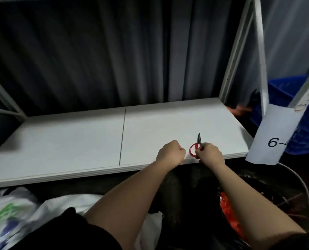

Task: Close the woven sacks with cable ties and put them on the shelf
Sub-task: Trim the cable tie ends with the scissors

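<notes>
Fingers of right hand (210, 154) pinch the red handle of scissors (196, 146) lying on the white shelf board (77, 141), near right edge. Left hand (170, 152) clenched; contents can't tell. No sack on the shelf yet. White woven sack (32, 213) sits below, near left; whether it's tied is unclear. Dark curtain behind, blue crate (283, 112) far right.

We cannot tell what the curled left hand (170, 152) holds just beside the scissors (196, 147), whose handles the right hand (209, 153) partly covers; right of them, the paper label (274, 135) reads only "6-", its remainder hidden
</notes>
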`<state>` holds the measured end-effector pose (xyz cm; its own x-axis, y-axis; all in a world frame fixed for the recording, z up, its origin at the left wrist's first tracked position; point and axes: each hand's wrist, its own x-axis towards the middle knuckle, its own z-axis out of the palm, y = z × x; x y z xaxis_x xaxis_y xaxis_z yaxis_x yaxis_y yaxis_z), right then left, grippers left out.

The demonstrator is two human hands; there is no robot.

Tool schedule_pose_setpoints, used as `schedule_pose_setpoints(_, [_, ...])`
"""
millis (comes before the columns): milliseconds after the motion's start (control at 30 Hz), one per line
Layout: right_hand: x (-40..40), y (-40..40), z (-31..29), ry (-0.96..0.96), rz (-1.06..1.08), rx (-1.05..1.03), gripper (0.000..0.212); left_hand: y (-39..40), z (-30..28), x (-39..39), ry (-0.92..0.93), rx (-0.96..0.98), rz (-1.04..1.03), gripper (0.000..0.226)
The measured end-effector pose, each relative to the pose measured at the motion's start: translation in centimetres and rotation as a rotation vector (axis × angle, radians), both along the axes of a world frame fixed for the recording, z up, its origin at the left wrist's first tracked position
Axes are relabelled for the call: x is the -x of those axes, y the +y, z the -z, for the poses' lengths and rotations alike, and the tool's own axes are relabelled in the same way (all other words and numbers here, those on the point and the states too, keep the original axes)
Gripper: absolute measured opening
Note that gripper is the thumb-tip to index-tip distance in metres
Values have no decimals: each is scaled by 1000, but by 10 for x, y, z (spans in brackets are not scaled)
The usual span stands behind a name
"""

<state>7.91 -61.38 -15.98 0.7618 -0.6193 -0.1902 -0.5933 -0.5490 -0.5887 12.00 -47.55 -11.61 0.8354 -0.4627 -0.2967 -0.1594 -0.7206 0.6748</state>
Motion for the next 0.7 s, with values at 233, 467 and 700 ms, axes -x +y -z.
schedule_pose_setpoints(233, [-48, -39, 78, 61, 49, 124, 30, -21, 69, -42, 13, 2, 12, 6])
schedule_pose_setpoints(467, [-80, -47, 125, 171, 108, 348, 41, -26, 105, -56, 55, 16, 1, 7])
schedule_pose_setpoints(700, [-93, -50, 139, 313, 128, 474, 34, -14, 105, -56, 43, 17, 96, 8])
